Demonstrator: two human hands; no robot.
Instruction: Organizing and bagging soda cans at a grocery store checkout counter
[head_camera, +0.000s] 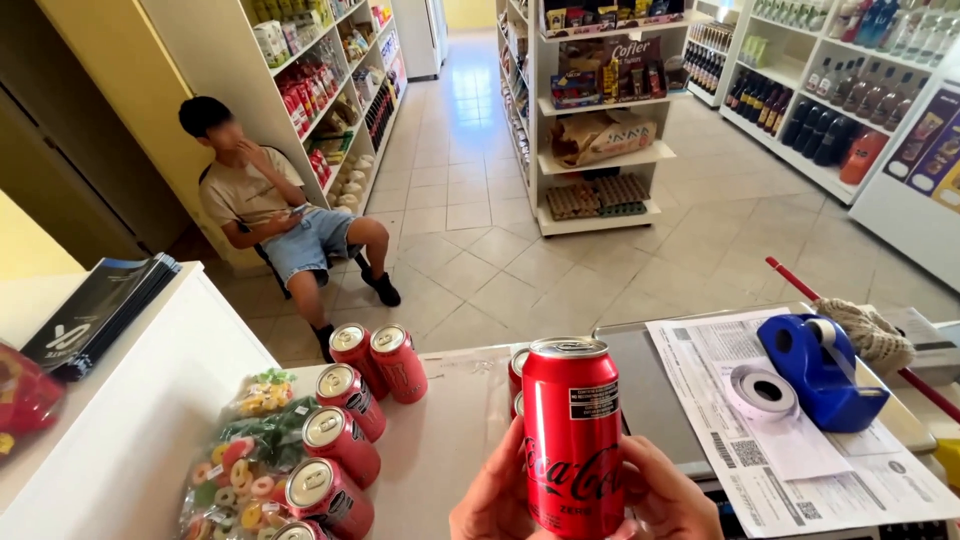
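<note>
Our left hand (497, 492) and right hand (668, 495) clasp an upright red can (572, 432) between them, fingers curled against its sides. Left of the hands we note five more red cans (345, 440) lying beside a candy bag (232, 470). Right of them, a blue tape dispenser (815, 368) rests on printed papers (800, 470).

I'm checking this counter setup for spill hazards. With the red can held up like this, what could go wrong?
1. The upright red metal drink can is held only low down, between the left hand and right hand; it could slip onto the printed paper sheets.
2. The red cans lying on their sides on the white counter may roll if bumped.
3. The clear bags of coloured ring sweets sit near the counter edge and might slide off.
</note>
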